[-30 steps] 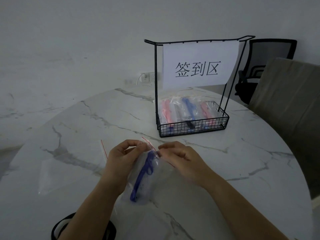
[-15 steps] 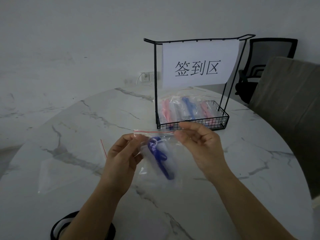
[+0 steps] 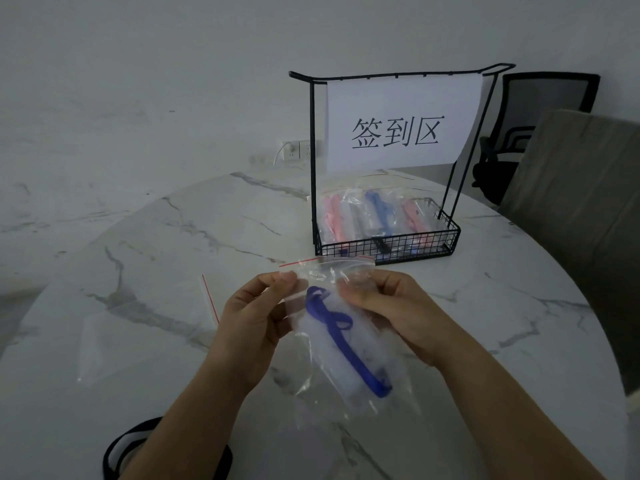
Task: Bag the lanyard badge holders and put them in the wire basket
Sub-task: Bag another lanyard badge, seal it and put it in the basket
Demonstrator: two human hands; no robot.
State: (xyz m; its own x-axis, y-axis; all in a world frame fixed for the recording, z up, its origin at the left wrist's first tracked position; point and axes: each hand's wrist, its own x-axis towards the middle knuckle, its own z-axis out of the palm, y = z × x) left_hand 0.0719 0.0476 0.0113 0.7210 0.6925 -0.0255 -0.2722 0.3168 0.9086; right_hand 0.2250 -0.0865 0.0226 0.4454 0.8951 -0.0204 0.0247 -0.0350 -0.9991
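Round white marble-patterned tabletop with grey veins, seen from above the person's forearms. Landmark: a black wire basket with a tall black wire frame, standing on the far part of the tabletop. A white paper sign with 3 printed black characters hangs from the top bar of the basket's frame.

Inside the basket lie several clear bagged lanyard badge holders, pink and blue, leaning against its back.

In front of the basket, held above the tabletop, is a clear zip-top plastic bag with a red strip along its mouth; it contains a blue lanyard running diagonally down its length, with a badge holder too transparent to make out clearly. The left hand pinches the bag's upper left edge, its fingers closed on the plastic. The right hand grips the upper right edge, its fingers closed on the plastic as well. The bag's mouth lies just in front of the basket's front wall, apart from it.

Left of the basket and nearer the viewer, a second clear empty zip bag with a red strip lies flat on the tabletop. Right of the basket stand a grey-brown upholstered chair back and, behind it, a black mesh office chair. Left of the basket, a white wall socket is set into the wall.
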